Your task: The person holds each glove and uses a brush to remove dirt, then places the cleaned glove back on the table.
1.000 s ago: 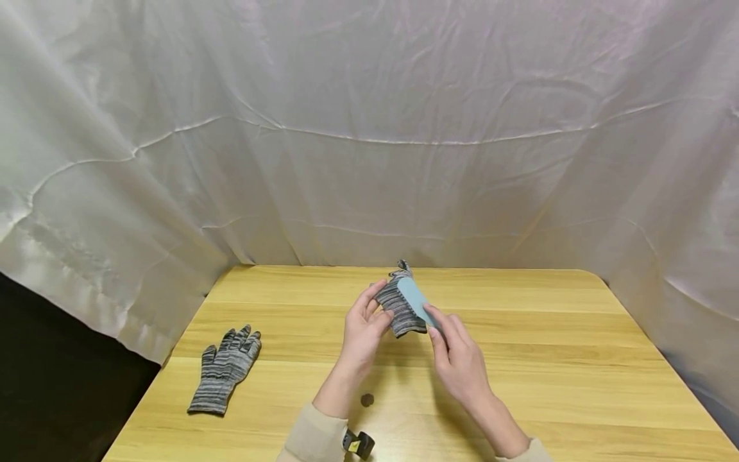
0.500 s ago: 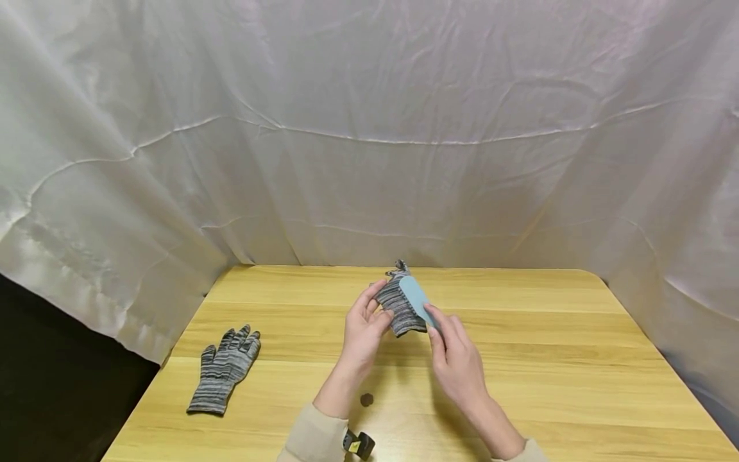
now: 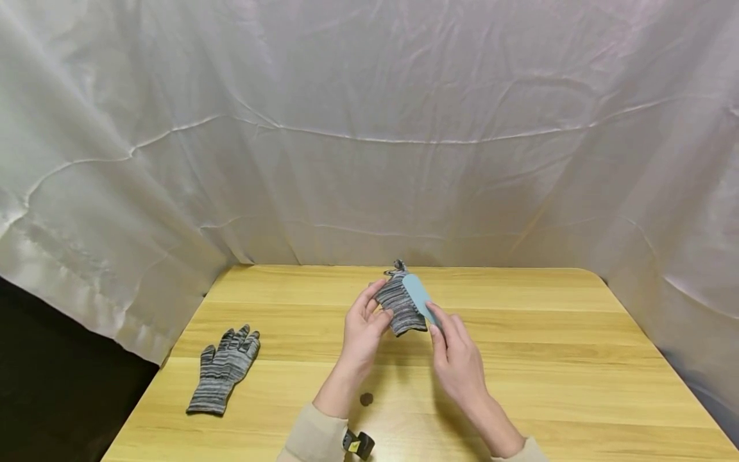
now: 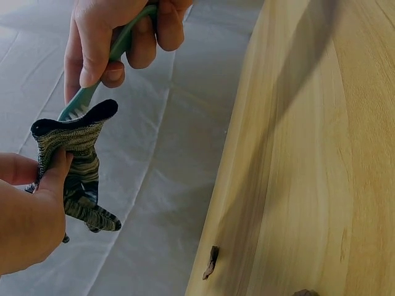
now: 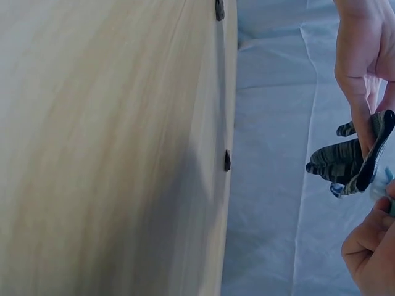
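Observation:
My left hand [image 3: 359, 335] pinches a grey-and-black striped knit glove [image 3: 394, 305] between thumb and fingers, off the table near its far side. The glove's cuff points toward me and its fingers droop at the far end. In my right hand [image 3: 460, 367] is the handle of a light blue brush [image 3: 417, 294], its bristle side against the glove. In the left wrist view the brush [image 4: 79, 103] reaches past the dark cuff edge of the glove [image 4: 80, 151]; part of it is hidden behind the cuff. The right wrist view shows the glove [image 5: 342, 157] hanging from my left hand.
A matching striped glove [image 3: 224, 371] lies flat at the table's left. A small dark lump [image 3: 366, 399] rests on the wooden table [image 3: 577, 372] below my left forearm. Another dark fragment [image 4: 211, 262] shows in the left wrist view. A grey curtain [image 3: 404, 160] surrounds the table.
The brush has shifted slightly right across the glove, toward its edge. The glove's drooping fingers have swung a little left. My left hand keeps its hold almost unmoved.

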